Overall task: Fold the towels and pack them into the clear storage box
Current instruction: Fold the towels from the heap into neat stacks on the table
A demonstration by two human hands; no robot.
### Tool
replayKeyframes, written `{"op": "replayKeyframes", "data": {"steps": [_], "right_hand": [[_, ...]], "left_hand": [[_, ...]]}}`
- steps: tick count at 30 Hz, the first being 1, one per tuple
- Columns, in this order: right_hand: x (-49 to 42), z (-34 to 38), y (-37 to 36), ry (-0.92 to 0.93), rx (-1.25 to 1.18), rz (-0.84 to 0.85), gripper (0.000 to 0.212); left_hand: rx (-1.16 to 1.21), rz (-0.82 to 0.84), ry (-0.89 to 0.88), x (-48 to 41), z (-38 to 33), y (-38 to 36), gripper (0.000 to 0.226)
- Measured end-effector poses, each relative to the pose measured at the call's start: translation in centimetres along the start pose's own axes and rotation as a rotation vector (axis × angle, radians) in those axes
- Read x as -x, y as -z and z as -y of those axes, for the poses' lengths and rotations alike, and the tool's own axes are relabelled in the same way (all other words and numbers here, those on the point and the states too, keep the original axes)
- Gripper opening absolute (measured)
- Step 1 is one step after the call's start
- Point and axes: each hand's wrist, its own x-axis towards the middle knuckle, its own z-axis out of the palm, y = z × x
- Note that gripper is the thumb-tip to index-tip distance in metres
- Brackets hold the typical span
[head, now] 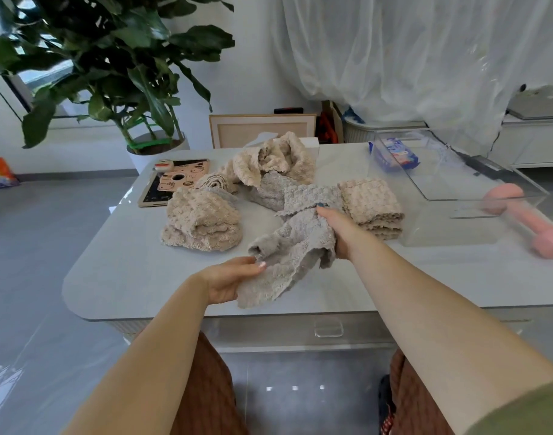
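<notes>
A crumpled grey towel (292, 246) lies at the middle of the white table (127, 271). My left hand (231, 281) grips its near corner and my right hand (339, 230) grips its upper right part. A folded beige towel (374, 207) sits just right of my right hand. A loosely bundled beige towel (203, 221) lies to the left. Behind, a heap of unfolded beige and grey towels (272, 167) is piled up. The clear storage box (457, 183) stands at the right with no towels in it.
A pink dumbbell (526, 221) lies at the right by the box. A blue packet (394, 153) shows behind the box. A tablet and phone case (174, 180) lie at the back left. A potted plant (112, 73) stands beyond the table.
</notes>
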Motion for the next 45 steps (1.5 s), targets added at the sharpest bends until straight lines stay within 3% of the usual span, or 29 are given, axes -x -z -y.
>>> {"op": "replayKeyframes", "data": {"steps": [2, 4, 6, 9, 13, 15, 16, 18, 22, 24, 26, 27, 29, 30, 33, 35, 43, 45], "right_hand": [[0.0, -0.2, -0.1, 0.025, -0.088, 0.063, 0.039], [0.1, 0.1, 0.2, 0.056, -0.112, 0.066, 0.035], [0.0, 0.4, 0.9, 0.111, -0.043, 0.018, 0.029], [0.0, 0.9, 2.1, 0.179, 0.105, -0.103, 0.029], [-0.3, 0.8, 2.5, 0.263, 0.004, -0.227, 0.025], [-0.5, 0.5, 2.4, 0.342, 0.010, -0.326, 0.018], [-0.7, 0.4, 2.4, 0.396, 0.037, -0.374, 0.025], [-0.5, 0.2, 2.2, 0.509, 0.075, -0.459, 0.037], [0.5, 0.7, 2.0, 0.602, -0.100, -0.406, 0.043], [1.0, 1.4, 2.0, 0.551, -0.185, -0.336, 0.030], [1.1, 1.9, 2.0, 0.449, -0.289, -0.207, 0.025], [1.2, 2.1, 2.0, 0.425, -0.323, -0.146, 0.030], [1.4, 2.0, 2.1, 0.401, -0.347, -0.069, 0.027], [1.5, 1.8, 2.1, 0.394, -0.350, -0.029, 0.025], [2.1, 1.2, 1.9, 0.366, -0.397, 0.068, 0.035], [2.4, 1.0, 1.9, 0.342, -0.462, 0.099, 0.050], [3.1, 1.9, 2.9, 0.353, -0.622, 0.086, 0.020], [3.1, 1.7, 3.0, 0.346, -0.601, 0.102, 0.022]], "left_hand": [[-0.014, -0.046, -0.010, -0.6, 0.1, -0.1, 0.069], [0.048, -0.219, -0.059, -1.1, 0.1, 0.0, 0.041], [0.126, -0.386, -0.102, -1.5, 0.0, 0.8, 0.033], [0.201, -0.556, -0.187, -1.4, -0.8, 2.0, 0.034], [0.117, -0.721, -0.287, -1.0, -3.0, 1.8, 0.032], [0.064, -0.860, -0.333, -0.9, -4.1, 1.9, 0.044], [0.034, -0.922, -0.358, -1.1, -4.5, 2.2, 0.052], [-0.082, -1.023, -0.406, -0.7, -5.2, 2.2, 0.042], [-0.256, -1.141, -0.454, 0.2, -5.8, 1.3, 0.054], [-0.244, -1.164, -0.454, 0.5, -6.2, 0.9, 0.052], [-0.076, -1.135, -0.469, 0.9, -7.0, 0.5, 0.032], [0.051, -1.087, -0.469, 1.2, -7.3, 0.2, 0.035], [0.291, -0.922, -0.482, 1.7, -7.9, -0.3, 0.070], [0.318, -0.848, -0.525, 2.0, -7.9, -0.5, 0.065], [0.175, -0.653, -0.643, 2.5, -7.2, -1.2, 0.025], [0.009, -0.620, -0.709, 2.5, -6.7, -1.2, 0.020], [0.108, -0.622, -0.777, 2.0, -6.3, -0.8, 0.002], [0.113, -0.629, -0.710, 1.6, -6.0, -0.6, 0.013]]}}
